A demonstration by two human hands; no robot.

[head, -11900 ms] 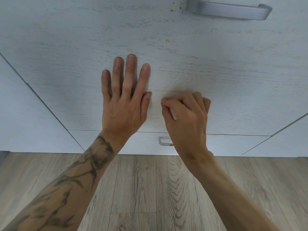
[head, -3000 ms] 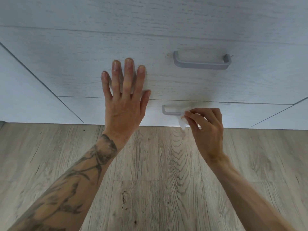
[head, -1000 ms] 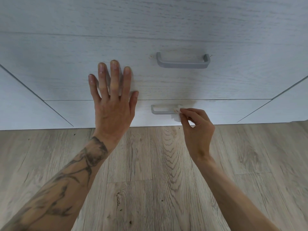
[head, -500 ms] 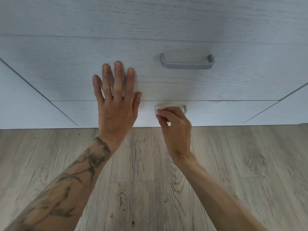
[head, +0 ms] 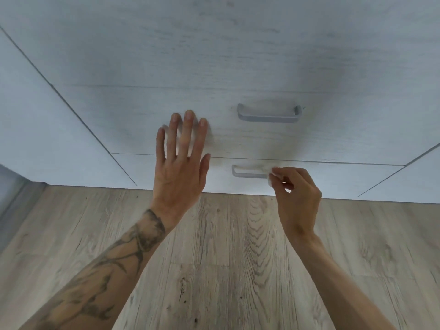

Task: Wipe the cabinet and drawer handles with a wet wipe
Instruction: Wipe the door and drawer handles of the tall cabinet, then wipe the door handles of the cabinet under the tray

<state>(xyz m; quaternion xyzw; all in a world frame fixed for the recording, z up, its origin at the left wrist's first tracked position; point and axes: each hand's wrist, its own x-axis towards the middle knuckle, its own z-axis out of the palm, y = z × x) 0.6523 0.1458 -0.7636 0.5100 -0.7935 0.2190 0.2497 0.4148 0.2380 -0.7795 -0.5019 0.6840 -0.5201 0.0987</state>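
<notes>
Right hand [head: 297, 194], pinching a wet wipe [head: 270, 180], is wiping the right end of the bottom drawer handle [head: 247, 172]; left hand [head: 178, 163] is resting flat, fingers straight, on the drawer front [head: 133, 120]; next, likely sweeping leftward along the bar

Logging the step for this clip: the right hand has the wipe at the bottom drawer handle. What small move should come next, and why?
Probably slide the wet wipe leftward along the lower handle. The right hand pinches it against the bar's right part, while the stretch toward the left end lies uncovered. The left hand rests flat on the drawer front above.
</notes>
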